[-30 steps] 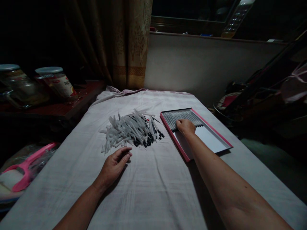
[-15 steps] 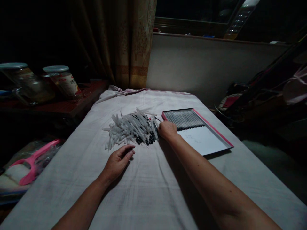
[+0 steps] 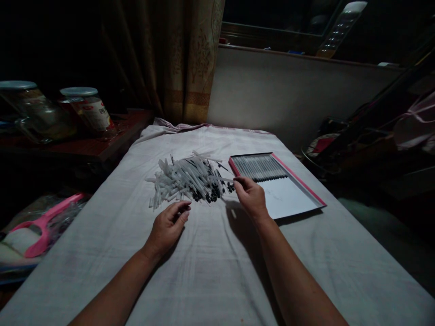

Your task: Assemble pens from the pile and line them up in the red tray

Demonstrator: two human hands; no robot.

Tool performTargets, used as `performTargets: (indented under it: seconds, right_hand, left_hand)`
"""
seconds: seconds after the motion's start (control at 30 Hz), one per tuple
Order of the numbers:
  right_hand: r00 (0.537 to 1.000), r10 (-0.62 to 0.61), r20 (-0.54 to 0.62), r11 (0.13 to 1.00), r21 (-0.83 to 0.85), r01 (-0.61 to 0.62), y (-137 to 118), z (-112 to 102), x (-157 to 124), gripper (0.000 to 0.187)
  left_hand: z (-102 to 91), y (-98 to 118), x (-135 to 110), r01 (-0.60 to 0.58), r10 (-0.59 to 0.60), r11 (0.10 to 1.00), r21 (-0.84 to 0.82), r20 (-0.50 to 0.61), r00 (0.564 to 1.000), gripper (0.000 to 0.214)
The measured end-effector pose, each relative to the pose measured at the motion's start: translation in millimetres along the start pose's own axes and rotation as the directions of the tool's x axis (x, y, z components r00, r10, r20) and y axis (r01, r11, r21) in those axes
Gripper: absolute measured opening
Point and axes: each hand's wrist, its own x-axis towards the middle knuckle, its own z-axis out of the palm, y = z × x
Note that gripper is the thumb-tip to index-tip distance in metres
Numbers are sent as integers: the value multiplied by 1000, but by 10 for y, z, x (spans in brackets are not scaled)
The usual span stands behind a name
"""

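A heap of clear pens with black tips [image 3: 185,181] lies on a pale cloth-covered table [image 3: 217,253]. To its right sits a shallow pink-rimmed box [image 3: 307,190] with a row of pens [image 3: 260,167] laid across its far half. My right hand [image 3: 250,195] is lifted between the heap and the box, thumb and fingers pinched on one pen pulled from the heap's right edge. Just in front of the heap my left hand [image 3: 167,225] rests on the cloth, fingers loosely curled and apart, holding nothing.
Two lidded glass jars [image 3: 84,111] stand on a dark red shelf at the left. A pink-handled tool [image 3: 44,226] lies on a bag at the lower left. A curtain [image 3: 190,63] hangs behind; cluttered dark items fill the right.
My right hand left the row of pens in the box, crossed to the heap's right edge, and now lifts back with one pen pinched. My left hand has barely moved.
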Motion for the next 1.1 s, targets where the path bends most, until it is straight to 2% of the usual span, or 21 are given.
performTargets:
  seconds: [0.1, 0.17, 0.23, 0.3, 0.4, 0.53, 0.63, 0.7, 0.77, 0.83, 0.9, 1.0, 1.1]
  right_hand:
    - [1000, -9, 30, 975, 222, 2, -2, 0, -241, 29]
    - [990, -42, 134, 945, 328, -4, -40, 22, -363, 28]
    - [955, -86, 283, 907, 420, -42, -96, 59, -449, 25]
    - [904, -99, 416, 863, 489, -130, -155, 102, -498, 24]
    - [849, -54, 526, 778, 555, -295, -227, 148, -516, 26]
    - [836, -9, 549, 685, 612, -395, -260, 141, -497, 29]
    - [835, -6, 551, 678, 616, -401, -221, 133, -498, 28]
    - [840, -11, 542, 712, 594, -374, -171, 144, -505, 28]
    - [867, -8, 499, 791, 534, -300, -121, 164, -511, 25]
    - [912, -15, 409, 914, 376, -154, -88, 180, -514, 22]
    - [938, -44, 343, 993, 120, 3, -76, 187, -510, 22]
    - [932, -60, 357, 982, -147, 120, -67, 179, -478, 25]
    - [940, -82, 331, 966, -206, 157, -34, 156, -381, 24]
  left_hand:
    - [-11, 31, -33, -253, 269, 940, 231, -40, 962, 29]
    - [-11, 49, -51, -363, 400, 864, 349, -35, 916, 32]
    - [-2, 58, -63, -424, 468, 801, 423, 0, 884, 34]
    - [12, 55, -69, -468, 490, 760, 452, 76, 869, 33]
    - [26, 37, -71, -478, 451, 750, 457, 174, 875, 29]
    - [19, 16, -73, -404, 378, 796, 451, 151, 913, 31]
    - [9, 18, -76, -370, 340, 826, 425, 148, 929, 29]
    - [9, 21, -77, -358, 325, 839, 409, 151, 934, 28]
    - [12, 20, -76, -344, 313, 851, 396, 142, 939, 27]
    - [18, 14, -72, -334, 313, 861, 384, 116, 943, 27]
    - [22, 5, -67, -330, 320, 866, 375, 91, 943, 27]
    - [23, -5, -59, -323, 318, 869, 375, 77, 945, 27]
    - [20, -10, -54, -317, 311, 871, 375, 79, 947, 28]
